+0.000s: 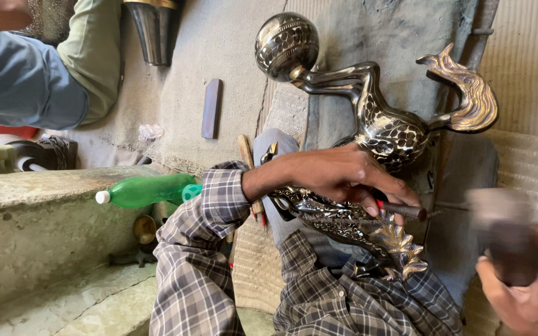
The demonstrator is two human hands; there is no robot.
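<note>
grey floor (231, 56) with green bottle (147, 190), blue bar (211, 108)

left arm: in a checked sleeve, stretched across the middle of view.
left wrist: bare past the cuff, held straight.
left hand (337, 177): knuckles up, fingers curled, tips pinched tight round a thin rod.
right hand (524, 292): at lower right corner, blurred, fist closed round a handle.
right arm: out of view.
spacing: hands near, not touching.

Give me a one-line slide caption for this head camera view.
Left hand steadies a chisel on an ornate metal bird figure; right hand grips a blurred mallet.
</note>
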